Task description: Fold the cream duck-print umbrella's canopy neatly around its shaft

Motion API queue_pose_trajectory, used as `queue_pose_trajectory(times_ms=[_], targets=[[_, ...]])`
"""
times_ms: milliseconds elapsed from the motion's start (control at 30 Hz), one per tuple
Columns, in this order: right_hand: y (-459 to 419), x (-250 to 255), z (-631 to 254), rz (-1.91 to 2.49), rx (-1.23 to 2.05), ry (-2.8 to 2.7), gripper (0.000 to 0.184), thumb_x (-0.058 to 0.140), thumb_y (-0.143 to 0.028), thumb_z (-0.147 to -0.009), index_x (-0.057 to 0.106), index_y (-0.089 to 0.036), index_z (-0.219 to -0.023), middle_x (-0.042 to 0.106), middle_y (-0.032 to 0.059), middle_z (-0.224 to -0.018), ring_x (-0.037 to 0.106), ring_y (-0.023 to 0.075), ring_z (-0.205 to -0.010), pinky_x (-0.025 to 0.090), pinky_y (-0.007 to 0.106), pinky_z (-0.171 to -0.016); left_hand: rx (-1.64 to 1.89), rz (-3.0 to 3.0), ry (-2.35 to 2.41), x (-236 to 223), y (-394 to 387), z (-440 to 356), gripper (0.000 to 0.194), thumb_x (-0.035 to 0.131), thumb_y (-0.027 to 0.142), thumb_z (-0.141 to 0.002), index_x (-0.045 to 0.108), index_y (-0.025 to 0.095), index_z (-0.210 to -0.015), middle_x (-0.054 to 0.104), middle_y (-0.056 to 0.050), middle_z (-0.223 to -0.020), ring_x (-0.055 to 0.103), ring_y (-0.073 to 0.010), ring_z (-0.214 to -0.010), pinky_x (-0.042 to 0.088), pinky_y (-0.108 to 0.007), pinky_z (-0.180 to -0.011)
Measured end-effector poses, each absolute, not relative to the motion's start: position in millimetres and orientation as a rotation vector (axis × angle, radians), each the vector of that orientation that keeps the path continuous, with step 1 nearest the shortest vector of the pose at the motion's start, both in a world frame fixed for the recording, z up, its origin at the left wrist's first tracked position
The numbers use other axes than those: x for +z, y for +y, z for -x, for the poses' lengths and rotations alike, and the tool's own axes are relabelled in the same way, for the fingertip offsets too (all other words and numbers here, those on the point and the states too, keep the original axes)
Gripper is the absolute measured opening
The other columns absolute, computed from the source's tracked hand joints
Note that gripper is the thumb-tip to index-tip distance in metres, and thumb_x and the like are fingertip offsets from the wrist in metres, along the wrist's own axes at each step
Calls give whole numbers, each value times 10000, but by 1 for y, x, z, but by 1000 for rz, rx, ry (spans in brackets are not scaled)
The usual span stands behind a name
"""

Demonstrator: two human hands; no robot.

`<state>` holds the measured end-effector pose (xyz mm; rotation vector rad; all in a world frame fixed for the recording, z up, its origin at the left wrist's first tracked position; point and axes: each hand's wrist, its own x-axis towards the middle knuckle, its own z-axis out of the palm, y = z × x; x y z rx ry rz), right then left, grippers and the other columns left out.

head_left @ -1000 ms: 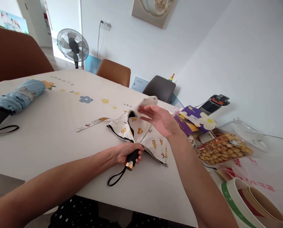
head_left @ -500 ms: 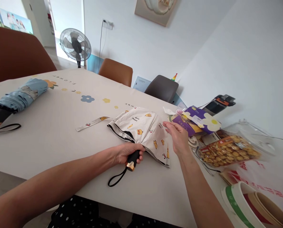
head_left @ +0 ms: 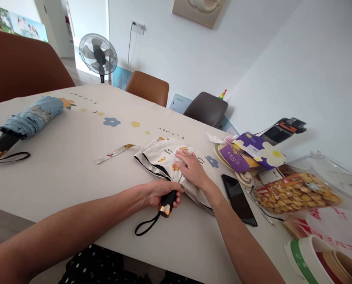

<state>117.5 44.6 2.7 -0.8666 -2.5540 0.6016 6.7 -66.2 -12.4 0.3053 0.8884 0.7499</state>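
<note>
A folding umbrella (head_left: 156, 152) with a white canopy printed with yellow ducks lies in front of me, its folds loose and flattened. My left hand (head_left: 165, 192) is wrapped round its black handle, which has a gold end and a black wrist loop. On top of the canopy's right part rests my right hand (head_left: 192, 169), fingers stretched out and palm down. The umbrella's closing strap (head_left: 115, 153) sticks out to the left over the table. Farther left lies a blue folded umbrella (head_left: 35, 115) with a black and gold handle.
On the white table (head_left: 84, 169) a black phone (head_left: 239, 200) lies right of my right forearm. Beyond it are a purple box (head_left: 233, 157), a bag of round snacks (head_left: 300, 193) and rolls of tape (head_left: 306, 256). Chairs (head_left: 148, 87) and a fan (head_left: 98, 54) stand behind.
My right hand has moved left from beside the canopy onto its top, and the phone now shows. My left hand keeps its hold on the handle.
</note>
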Motion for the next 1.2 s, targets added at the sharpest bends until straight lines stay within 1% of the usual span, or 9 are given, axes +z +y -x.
queue_pose_trajectory(times_ms=[300,367,467,567,667,767,900,1033,1200], targets=[[8,17,-105,602,976,-2609,229,481,-280,-808,704,-297,-859,688,-40,-952,539,221,-1084,67,496,-1080,754,-316,926,-10,-68,-8,180,603,118,-667,452,137,-571,470,18,-516,485,-70,-461,389,-163,-401],[5,22,-109,653,1149,-2438,238,474,-288,-811,701,-262,-878,694,-15,-919,586,213,-1000,196,473,-1060,734,-320,922,-12,-68,-7,197,603,130,-672,446,135,-555,477,10,-517,486,-71,-464,394,-164,-405],[9,26,-127,765,1211,-1937,226,483,-288,-809,676,-215,-898,687,34,-912,626,208,-893,419,402,-910,731,-314,889,-15,-67,-6,187,611,136,-662,453,135,-563,484,8,-521,485,-71,-467,400,-166,-411],[28,21,-161,950,960,-1520,143,559,-257,-736,660,-180,-800,680,50,-823,640,200,-825,465,377,-849,727,-310,876,-16,-67,-5,173,605,139,-655,453,137,-574,488,8,-517,481,-71,-458,394,-165,-404],[51,9,-200,1249,904,-1356,152,599,-250,-661,636,-154,-773,665,59,-797,645,180,-729,519,307,-680,718,-301,884,-15,-67,-6,193,617,153,-645,438,141,-574,488,10,-512,470,-67,-442,381,-163,-396],[62,-2,-224,1540,839,-1365,174,602,-283,-635,612,-132,-721,644,58,-705,594,132,-551,488,227,-486,737,-284,896,-13,-68,-6,201,645,151,-624,445,140,-599,481,22,-524,475,-65,-454,385,-162,-407],[61,-9,-227,1735,925,-1509,212,570,-340,-668,583,-129,-667,616,57,-602,521,116,-406,394,208,-339,739,-293,907,-11,-69,-6,185,628,150,-641,448,139,-603,479,25,-523,474,-67,-453,379,-163,-399],[60,-10,-227,1816,901,-1654,326,533,-453,-713,556,-141,-622,599,56,-550,493,114,-340,301,203,-284,749,-285,914,-8,-70,-7,164,590,133,-667,442,141,-598,473,32,-511,458,-63,-433,371,-163,-389],[59,-11,-232,1881,1069,-1729,416,536,-546,-708,540,-143,-607,586,57,-491,502,133,-327,302,216,-291,765,-282,917,-7,-71,-7,162,602,132,-656,451,138,-598,472,31,-516,460,-65,-451,369,-162,-393]])
